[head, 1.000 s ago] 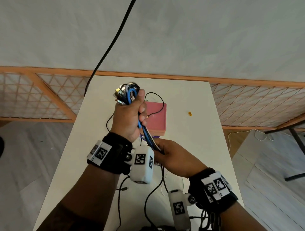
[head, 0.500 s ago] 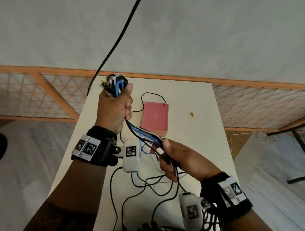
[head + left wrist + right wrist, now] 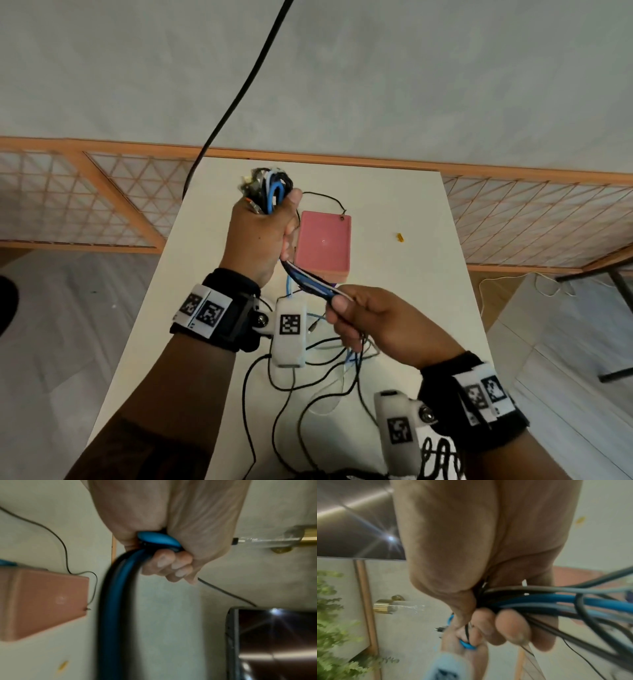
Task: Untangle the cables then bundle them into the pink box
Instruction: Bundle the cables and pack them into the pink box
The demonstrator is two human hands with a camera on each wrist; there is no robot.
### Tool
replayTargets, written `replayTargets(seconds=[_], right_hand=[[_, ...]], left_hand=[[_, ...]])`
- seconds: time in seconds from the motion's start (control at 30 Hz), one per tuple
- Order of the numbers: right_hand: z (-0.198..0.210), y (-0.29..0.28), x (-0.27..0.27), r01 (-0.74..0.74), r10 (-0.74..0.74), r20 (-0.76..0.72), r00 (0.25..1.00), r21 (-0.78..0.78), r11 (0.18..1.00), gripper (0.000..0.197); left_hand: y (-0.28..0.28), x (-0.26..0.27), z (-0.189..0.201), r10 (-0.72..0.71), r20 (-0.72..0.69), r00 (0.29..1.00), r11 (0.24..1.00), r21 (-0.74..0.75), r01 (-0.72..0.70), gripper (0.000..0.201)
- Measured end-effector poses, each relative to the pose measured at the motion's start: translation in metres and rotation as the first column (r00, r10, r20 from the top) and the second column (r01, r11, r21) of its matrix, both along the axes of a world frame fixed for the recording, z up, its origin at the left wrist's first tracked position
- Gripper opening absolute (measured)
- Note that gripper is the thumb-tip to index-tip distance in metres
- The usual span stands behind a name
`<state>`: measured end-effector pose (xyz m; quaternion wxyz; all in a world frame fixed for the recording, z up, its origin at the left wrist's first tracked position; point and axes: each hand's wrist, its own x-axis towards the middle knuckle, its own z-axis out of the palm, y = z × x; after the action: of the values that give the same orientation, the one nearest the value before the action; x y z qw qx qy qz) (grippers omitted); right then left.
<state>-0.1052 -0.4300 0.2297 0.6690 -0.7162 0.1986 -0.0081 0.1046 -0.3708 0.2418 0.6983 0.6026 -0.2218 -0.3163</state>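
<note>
My left hand (image 3: pixel 263 226) is raised over the table and grips the looped end of a cable bundle (image 3: pixel 270 190) of blue, black and white cables. The bundle runs down to my right hand (image 3: pixel 346 308), which grips it lower down, in front of the pink box (image 3: pixel 323 243). In the left wrist view my fingers (image 3: pixel 171 566) curl round the blue and black cables (image 3: pixel 118 601), with the pink box (image 3: pixel 39 601) at the left. The right wrist view shows my fingers (image 3: pixel 510 626) wrapped round the same cables (image 3: pixel 547 601). Loose tails (image 3: pixel 325 373) hang to the table.
The white table (image 3: pixel 394 308) holds a thin black wire (image 3: pixel 325 198) lying over the pink box's far corner and a small yellow piece (image 3: pixel 400 237) to the right. A thick black cable (image 3: pixel 239 92) hangs from above. Wooden lattice panels (image 3: pixel 85 205) stand behind the table.
My hands have drawn apart: the left lifted the looped end up and away, the right slid down along the bundle. The pink box came into full view.
</note>
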Motion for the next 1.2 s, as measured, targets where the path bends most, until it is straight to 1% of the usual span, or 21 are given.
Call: replayTargets(seconds=[0.07,0.1,0.17,0.23,0.27,0.33,0.37,0.43,0.47,0.5,0.53,0.6,0.67,0.77,0.83,0.87,0.93,1.0,1.1,1.13,1.2], right_hand=[[0.010,-0.010,-0.002,0.064,-0.059,0.030,0.998,-0.218,0.974,0.036],[0.015,-0.013,0.000,0.130,-0.113,0.069,0.991,-0.324,0.937,0.035],[0.019,-0.019,0.006,0.285,-0.232,0.172,0.957,-0.424,0.860,0.033],[0.017,-0.018,0.016,0.402,-0.327,0.241,0.914,-0.413,0.817,0.031],[0.016,-0.016,0.021,0.452,-0.378,0.257,0.889,-0.367,0.813,0.029],[0.013,-0.010,0.029,0.532,-0.477,0.249,0.843,-0.261,0.806,0.030],[0.013,-0.008,0.031,0.567,-0.522,0.232,0.821,-0.226,0.792,0.029],[0.014,-0.007,0.035,0.612,-0.582,0.199,0.789,-0.164,0.774,0.024],[0.016,-0.008,0.035,0.625,-0.602,0.178,0.779,-0.128,0.770,0.025],[0.019,-0.010,0.036,0.629,-0.612,0.157,0.775,-0.095,0.772,0.027],[0.022,-0.012,0.035,0.621,-0.609,0.140,0.781,-0.071,0.781,0.029],[0.026,-0.015,0.033,0.578,-0.570,0.113,0.814,-0.064,0.813,0.031],[0.022,-0.016,0.031,0.533,-0.521,0.111,0.846,-0.167,0.830,0.031],[0.008,-0.009,0.032,0.506,-0.495,0.128,0.859,-0.354,0.787,0.033],[0.000,-0.001,0.035,0.478,-0.479,0.117,0.870,-0.439,0.761,0.036],[-0.005,0.002,0.037,0.460,-0.471,0.093,0.877,-0.447,0.768,0.042],[-0.011,0.004,0.041,0.448,-0.465,0.057,0.884,-0.392,0.804,0.048],[-0.013,0.001,0.044,0.469,-0.485,0.044,0.873,-0.349,0.811,0.049],[-0.013,-0.001,0.046,0.443,-0.471,0.037,0.881,-0.414,0.795,0.045],[-0.013,0.000,0.046,0.416,-0.451,0.026,0.892,-0.435,0.799,0.040],[-0.013,0.001,0.043,0.364,-0.386,0.034,0.922,-0.416,0.833,0.037]], left_hand=[[0.004,-0.005,-0.016,-0.063,0.086,0.994,0.994,0.094,0.055,0.030],[0.006,-0.010,-0.023,-0.123,0.089,0.988,0.987,0.119,0.112,0.030],[0.010,-0.026,-0.032,-0.282,0.024,0.959,0.955,0.103,0.279,0.040],[0.012,-0.043,-0.035,-0.382,-0.061,0.922,0.921,0.056,0.385,0.053],[0.012,-0.047,-0.035,-0.405,-0.093,0.910,0.911,0.043,0.410,0.057],[0.012,-0.047,-0.032,-0.490,-0.086,0.867,0.869,0.029,0.494,0.063],[0.012,-0.042,-0.029,-0.549,-0.053,0.834,0.833,0.044,0.551,0.061],[0.011,-0.034,-0.022,-0.630,0.026,0.776,0.770,0.152,0.620,0.038],[0.011,-0.033,-0.020,-0.634,0.059,0.771,0.764,0.207,0.612,0.030],[0.010,-0.033,-0.020,-0.618,0.084,0.782,0.775,0.233,0.588,0.029],[0.009,-0.035,-0.022,-0.587,0.090,0.805,0.799,0.227,0.557,0.034],[0.008,-0.040,-0.025,-0.493,0.031,0.869,0.862,0.154,0.483,0.036],[0.005,-0.043,-0.029,-0.382,-0.065,0.922,0.919,0.083,0.386,0.031],[-0.001,-0.048,-0.032,-0.234,-0.138,0.962,0.967,0.068,0.245,0.028],[-0.005,-0.051,-0.031,-0.169,-0.205,0.964,0.983,0.041,0.181,0.026],[-0.006,-0.053,-0.030,-0.156,-0.248,0.956,0.984,0.041,0.171,0.029],[-0.007,-0.055,-0.032,-0.169,-0.307,0.936,0.980,0.048,0.193,0.047],[-0.007,-0.058,-0.035,-0.223,-0.361,0.905,0.971,-0.003,0.238,0.053],[-0.009,-0.058,-0.032,-0.265,-0.394,0.880,0.961,-0.036,0.273,0.042],[-0.010,-0.058,-0.029,-0.254,-0.389,0.886,0.964,-0.023,0.266,0.034],[-0.013,-0.058,-0.023,-0.188,-0.345,0.919,0.974,0.055,0.220,0.015]])
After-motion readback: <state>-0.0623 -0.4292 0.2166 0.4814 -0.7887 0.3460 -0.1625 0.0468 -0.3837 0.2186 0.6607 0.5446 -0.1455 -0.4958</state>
